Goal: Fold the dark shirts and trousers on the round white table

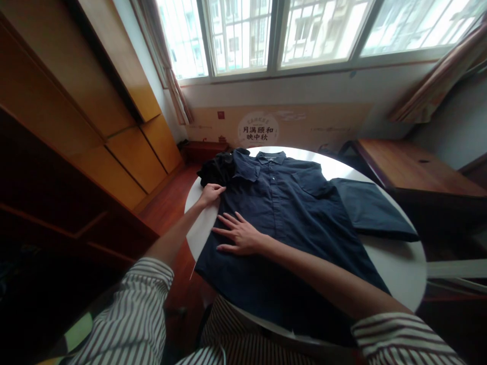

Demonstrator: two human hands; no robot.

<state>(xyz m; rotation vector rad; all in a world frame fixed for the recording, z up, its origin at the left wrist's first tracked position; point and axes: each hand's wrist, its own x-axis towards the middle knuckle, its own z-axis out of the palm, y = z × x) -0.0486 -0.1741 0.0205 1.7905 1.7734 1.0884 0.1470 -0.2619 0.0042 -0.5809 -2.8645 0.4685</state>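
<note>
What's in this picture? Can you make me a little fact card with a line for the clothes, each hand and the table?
Main thing: dark blue shirt, spread out, collar at the far end
Left grip: left hand, fingertips at the shirt's side edge; can't tell how tightly
Right grip: right hand, fingers spread flat on the shirt
Other clothes: black bundle at left, folded dark cloth at right
Table: white table with a curved edge

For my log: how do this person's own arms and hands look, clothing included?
Both the left hand and right hand are ungloved, with no watch or bracelet visible. The left sleeve and right sleeve are off-white with narrow dark stripes, ending in bunched or folded cuffs that leave the forearms bare.
</note>
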